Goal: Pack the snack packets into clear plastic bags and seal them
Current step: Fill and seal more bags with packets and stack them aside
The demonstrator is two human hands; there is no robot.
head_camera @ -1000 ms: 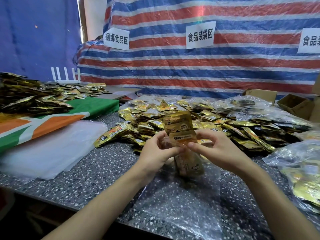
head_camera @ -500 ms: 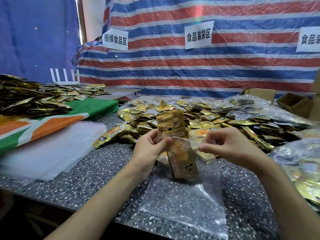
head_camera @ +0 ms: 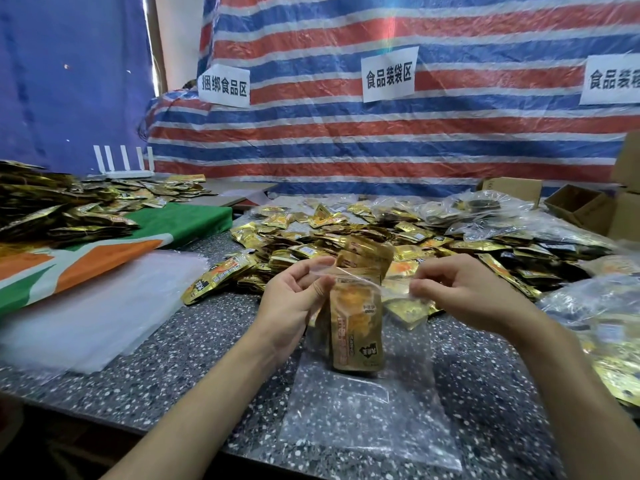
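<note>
A clear plastic bag point(head_camera: 363, 407) hangs from both my hands over the speckled table point(head_camera: 180, 355). My left hand point(head_camera: 294, 299) pinches the left end of the bag's top edge. My right hand point(head_camera: 460, 292) pinches the right end. Gold snack packets point(head_camera: 356, 327) sit upright inside the bag's upper part, and their tops stick out above the opening. A big heap of loose gold packets point(head_camera: 408, 237) lies just behind my hands.
A stack of empty clear bags point(head_camera: 86, 306) lies at the left beside a green and orange cloth point(head_camera: 104, 244) that bears another packet pile point(head_camera: 52, 206). Filled bags point(head_camera: 602, 327) lie at the right, cardboard boxes point(head_camera: 585, 206) behind them. A striped tarp hangs at the back.
The packets have slid down deeper into the bag. My hands have moved apart to the two ends of the bag's opening and stretch it between them.
</note>
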